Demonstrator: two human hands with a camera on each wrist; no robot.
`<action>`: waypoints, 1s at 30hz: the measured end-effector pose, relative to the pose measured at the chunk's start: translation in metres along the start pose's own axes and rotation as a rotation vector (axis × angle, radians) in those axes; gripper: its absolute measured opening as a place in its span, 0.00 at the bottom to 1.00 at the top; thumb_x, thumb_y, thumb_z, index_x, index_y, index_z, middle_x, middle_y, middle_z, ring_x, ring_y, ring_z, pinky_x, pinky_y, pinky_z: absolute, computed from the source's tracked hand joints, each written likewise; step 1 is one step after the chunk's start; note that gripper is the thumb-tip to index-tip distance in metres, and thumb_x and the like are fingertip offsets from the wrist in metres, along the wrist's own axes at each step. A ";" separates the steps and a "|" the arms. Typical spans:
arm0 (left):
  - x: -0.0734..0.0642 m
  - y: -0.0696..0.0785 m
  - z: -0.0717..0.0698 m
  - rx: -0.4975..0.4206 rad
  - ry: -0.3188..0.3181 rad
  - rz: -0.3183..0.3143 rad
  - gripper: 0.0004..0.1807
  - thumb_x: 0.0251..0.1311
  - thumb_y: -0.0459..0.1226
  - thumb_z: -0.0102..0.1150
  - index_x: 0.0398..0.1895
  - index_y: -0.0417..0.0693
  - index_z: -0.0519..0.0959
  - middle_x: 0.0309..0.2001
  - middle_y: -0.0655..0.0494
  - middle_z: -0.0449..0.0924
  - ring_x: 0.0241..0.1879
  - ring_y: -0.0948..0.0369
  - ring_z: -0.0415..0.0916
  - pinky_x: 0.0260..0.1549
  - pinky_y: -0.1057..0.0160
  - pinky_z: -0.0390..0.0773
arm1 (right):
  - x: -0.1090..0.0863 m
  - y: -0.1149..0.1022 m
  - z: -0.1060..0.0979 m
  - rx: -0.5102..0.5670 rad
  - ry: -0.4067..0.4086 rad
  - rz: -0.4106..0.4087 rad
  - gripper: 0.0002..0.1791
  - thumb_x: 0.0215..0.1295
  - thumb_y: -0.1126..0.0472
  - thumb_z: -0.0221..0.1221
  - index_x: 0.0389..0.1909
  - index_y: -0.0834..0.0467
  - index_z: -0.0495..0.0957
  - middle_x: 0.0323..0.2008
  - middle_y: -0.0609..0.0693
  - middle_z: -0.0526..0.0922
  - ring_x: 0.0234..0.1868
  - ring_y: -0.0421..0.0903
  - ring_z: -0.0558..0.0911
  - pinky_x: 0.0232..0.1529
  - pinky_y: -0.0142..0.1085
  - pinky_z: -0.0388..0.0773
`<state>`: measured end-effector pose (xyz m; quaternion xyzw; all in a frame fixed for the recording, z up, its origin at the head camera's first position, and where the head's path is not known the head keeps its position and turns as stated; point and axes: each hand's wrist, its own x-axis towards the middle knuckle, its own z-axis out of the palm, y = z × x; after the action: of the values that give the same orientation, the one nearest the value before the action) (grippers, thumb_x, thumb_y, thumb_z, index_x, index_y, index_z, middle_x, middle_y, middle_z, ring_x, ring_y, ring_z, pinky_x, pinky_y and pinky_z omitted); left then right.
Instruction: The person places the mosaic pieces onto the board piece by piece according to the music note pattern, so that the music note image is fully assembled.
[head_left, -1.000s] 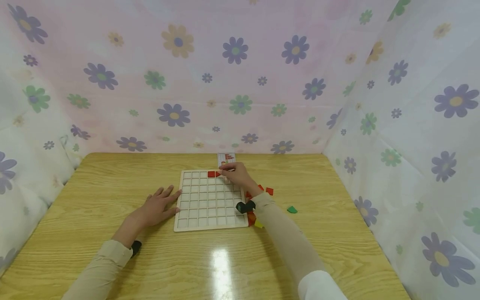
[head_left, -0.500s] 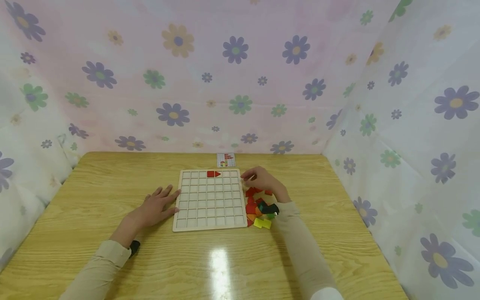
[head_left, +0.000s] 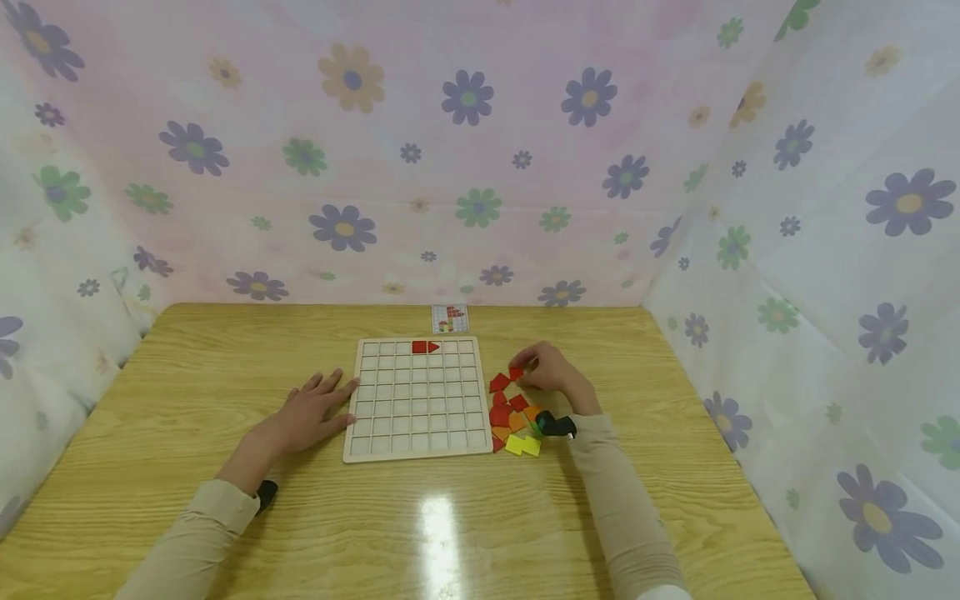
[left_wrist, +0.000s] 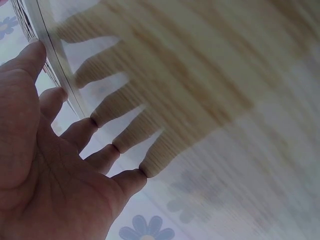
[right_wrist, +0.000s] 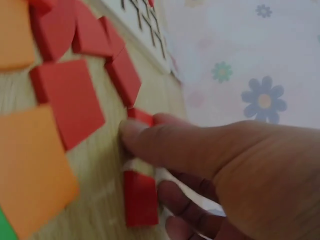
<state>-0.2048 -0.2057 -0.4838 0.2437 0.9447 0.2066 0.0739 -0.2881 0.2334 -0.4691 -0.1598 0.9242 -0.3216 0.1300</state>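
Red, orange, yellow pieces (head_left: 500, 415); cream gridded board (head_left: 421, 405); yellowish wood-grained table (head_left: 315, 542); flower-patterned cloth (head_left: 405, 183).

A yellowish wood-grained table (head_left: 322, 517) stretches wide, a bright white streak of reflected light (head_left: 440, 542) gleaming on its near half! Behind rises a pink cloth backdrop (head_left: 405, 183), white cloth walls (head_left: 817, 358) flanking it, purple, green and orange printed flowers (head_left: 468, 98) everywhere.
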 end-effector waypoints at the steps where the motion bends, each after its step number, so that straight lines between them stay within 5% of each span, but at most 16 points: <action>1: 0.000 0.000 0.000 0.001 0.001 0.000 0.35 0.74 0.49 0.56 0.77 0.42 0.63 0.76 0.27 0.54 0.72 0.23 0.49 0.59 0.19 0.56 | 0.000 0.001 0.000 0.002 0.008 0.001 0.14 0.61 0.69 0.69 0.48 0.66 0.86 0.48 0.61 0.86 0.43 0.54 0.82 0.49 0.47 0.81; 30: -0.003 0.002 -0.001 -0.029 -0.007 -0.024 0.35 0.75 0.49 0.55 0.78 0.42 0.61 0.77 0.28 0.50 0.74 0.24 0.45 0.62 0.20 0.52 | -0.004 0.003 0.010 -0.011 0.122 0.034 0.09 0.57 0.65 0.75 0.38 0.60 0.88 0.36 0.52 0.86 0.35 0.46 0.80 0.41 0.40 0.79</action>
<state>-0.2014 -0.2057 -0.4822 0.2322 0.9441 0.2185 0.0834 -0.2815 0.2320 -0.4778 -0.1248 0.9348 -0.3232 0.0782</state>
